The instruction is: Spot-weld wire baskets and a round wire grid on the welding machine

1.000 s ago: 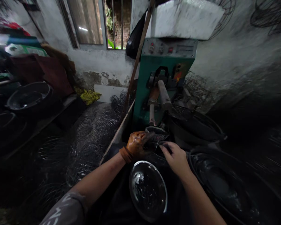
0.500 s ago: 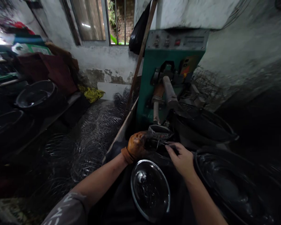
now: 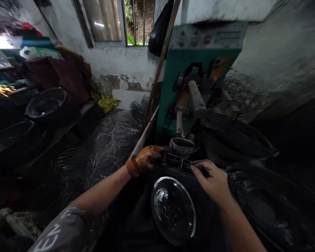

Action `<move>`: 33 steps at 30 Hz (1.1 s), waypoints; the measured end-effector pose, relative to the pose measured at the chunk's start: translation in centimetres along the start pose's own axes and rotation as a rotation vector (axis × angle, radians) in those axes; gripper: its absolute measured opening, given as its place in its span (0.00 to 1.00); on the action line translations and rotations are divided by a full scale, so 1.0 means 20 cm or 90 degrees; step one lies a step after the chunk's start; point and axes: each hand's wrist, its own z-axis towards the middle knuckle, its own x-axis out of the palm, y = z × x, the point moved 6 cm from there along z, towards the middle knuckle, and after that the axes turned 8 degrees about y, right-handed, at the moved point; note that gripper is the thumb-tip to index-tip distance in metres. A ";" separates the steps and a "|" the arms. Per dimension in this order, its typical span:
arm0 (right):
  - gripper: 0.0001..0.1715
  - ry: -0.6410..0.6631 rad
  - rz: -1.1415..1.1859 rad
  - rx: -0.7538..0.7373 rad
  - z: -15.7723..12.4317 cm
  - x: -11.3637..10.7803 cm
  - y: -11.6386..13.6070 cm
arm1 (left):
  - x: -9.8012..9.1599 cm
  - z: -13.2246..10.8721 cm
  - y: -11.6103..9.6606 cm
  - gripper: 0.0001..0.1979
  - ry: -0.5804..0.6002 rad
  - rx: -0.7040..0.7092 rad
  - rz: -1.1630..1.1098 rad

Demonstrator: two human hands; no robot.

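Round metal dish (image 3: 173, 210) lying just below hands, contents unclear. Gloved left hand (image 3: 145, 159) gripping wire grille (image 3: 177, 161) end; bare right hand (image 3: 212, 180) pinching opposite end, both arms reaching forward.

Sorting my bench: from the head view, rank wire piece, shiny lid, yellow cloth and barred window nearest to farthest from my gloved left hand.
1. wire piece, touching the left hand.
2. shiny lid, below right.
3. yellow cloth, farther back, left.
4. barred window, top, farthest back.
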 end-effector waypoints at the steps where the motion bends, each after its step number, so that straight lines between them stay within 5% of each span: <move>1: 0.09 -0.004 0.007 -0.005 0.00 -0.01 0.01 | -0.04 -0.02 0.04 0.18 -0.009 -0.004 -0.002; 5: 0.08 -0.012 0.027 -0.016 0.01 -0.02 0.04 | -0.16 -0.06 0.24 0.15 -0.056 -0.087 0.064; 9: 0.08 0.014 0.010 -0.043 0.03 0.02 0.08 | -0.08 -0.04 0.34 0.14 0.055 -0.101 0.171; 14: 0.08 0.013 -0.010 -0.046 0.04 0.04 0.08 | -0.03 -0.05 0.23 0.21 0.124 -0.115 0.274; 20: 0.08 0.019 -0.001 -0.044 0.04 0.06 0.07 | -0.06 -0.10 -0.03 0.50 0.025 0.017 0.230; 25: 0.11 0.028 0.004 -0.049 0.06 0.09 0.07 | -0.03 -0.03 -0.16 0.42 -0.095 0.104 0.319; 33: 0.17 -0.036 -0.041 0.024 0.01 0.07 -0.10 | 0.22 0.10 -0.07 0.38 0.015 0.073 0.252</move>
